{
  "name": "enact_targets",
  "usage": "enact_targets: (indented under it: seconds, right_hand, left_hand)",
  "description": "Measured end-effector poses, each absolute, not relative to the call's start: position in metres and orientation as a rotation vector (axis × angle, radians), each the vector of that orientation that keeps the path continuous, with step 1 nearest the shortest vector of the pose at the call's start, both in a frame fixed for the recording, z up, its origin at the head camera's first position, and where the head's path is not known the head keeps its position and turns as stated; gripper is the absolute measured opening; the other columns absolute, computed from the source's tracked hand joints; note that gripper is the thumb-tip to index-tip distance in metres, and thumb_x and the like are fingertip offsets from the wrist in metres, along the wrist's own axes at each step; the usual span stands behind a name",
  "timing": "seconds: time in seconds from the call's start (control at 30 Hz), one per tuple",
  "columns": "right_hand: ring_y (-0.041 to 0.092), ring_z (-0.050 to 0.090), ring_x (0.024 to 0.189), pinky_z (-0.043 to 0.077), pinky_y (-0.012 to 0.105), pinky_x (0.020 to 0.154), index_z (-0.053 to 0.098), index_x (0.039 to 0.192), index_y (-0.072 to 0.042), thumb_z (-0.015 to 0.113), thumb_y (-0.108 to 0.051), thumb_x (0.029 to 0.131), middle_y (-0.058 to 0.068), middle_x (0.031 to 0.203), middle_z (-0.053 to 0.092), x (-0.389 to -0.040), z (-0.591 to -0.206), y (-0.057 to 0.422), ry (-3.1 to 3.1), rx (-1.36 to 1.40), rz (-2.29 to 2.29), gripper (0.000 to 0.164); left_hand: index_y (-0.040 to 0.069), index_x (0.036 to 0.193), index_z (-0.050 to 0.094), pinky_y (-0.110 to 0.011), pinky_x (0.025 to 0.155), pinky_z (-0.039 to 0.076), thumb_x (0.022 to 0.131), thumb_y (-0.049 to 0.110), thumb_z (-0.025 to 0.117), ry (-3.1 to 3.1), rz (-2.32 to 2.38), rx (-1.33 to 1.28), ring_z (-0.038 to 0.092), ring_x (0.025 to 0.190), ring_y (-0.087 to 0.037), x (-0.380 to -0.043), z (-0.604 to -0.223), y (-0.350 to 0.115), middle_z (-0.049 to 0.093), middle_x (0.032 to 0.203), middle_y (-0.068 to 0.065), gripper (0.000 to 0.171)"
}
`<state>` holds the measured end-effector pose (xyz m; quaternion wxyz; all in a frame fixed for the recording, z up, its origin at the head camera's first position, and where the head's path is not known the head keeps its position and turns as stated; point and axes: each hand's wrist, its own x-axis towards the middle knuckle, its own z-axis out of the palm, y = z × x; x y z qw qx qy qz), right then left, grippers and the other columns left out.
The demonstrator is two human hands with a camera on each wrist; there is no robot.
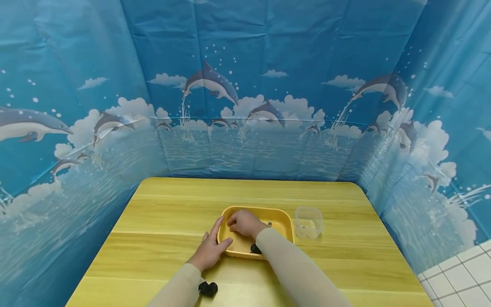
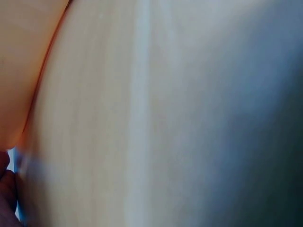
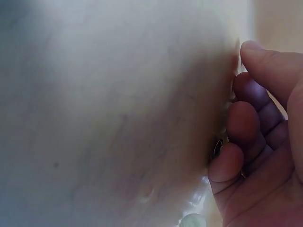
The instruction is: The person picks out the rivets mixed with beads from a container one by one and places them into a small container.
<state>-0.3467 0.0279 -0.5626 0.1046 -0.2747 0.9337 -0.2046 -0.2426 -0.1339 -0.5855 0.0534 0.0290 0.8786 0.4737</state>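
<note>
Reaching into the tray point(image 1: 264, 209) on the table point(image 1: 153, 243), the right hand point(image 1: 245, 223) curls its fingers, hold impossible to tell; the left hand point(image 1: 209, 251), thumb and fingers apart, rests at the tray's left side.

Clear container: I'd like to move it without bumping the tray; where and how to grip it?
Probably pinch the clear container by its right rim, from the right: its top looks open, and the yellow tray stands close on its left.
</note>
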Motion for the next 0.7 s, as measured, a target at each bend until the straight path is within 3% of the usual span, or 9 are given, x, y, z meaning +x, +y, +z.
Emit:
enact_targets:
  seconds: [0.7]
  right_hand:
    - [0.0,0.057,0.076,0.05,0.023,0.075,0.074,0.088,-0.027,0.067,-0.028,0.084,-0.018,0.085,0.067,-0.337,-0.552,0.028,2.759,-0.845,-0.522,0.008]
  left_hand:
    - [0.055,0.141,0.011,-0.073,0.1,0.016,0.087,0.053,0.055,2.672,1.454,0.069,0.001,0.138,-0.051,-0.24,-0.585,-0.131,0.041,0.145,-0.003,0.07]
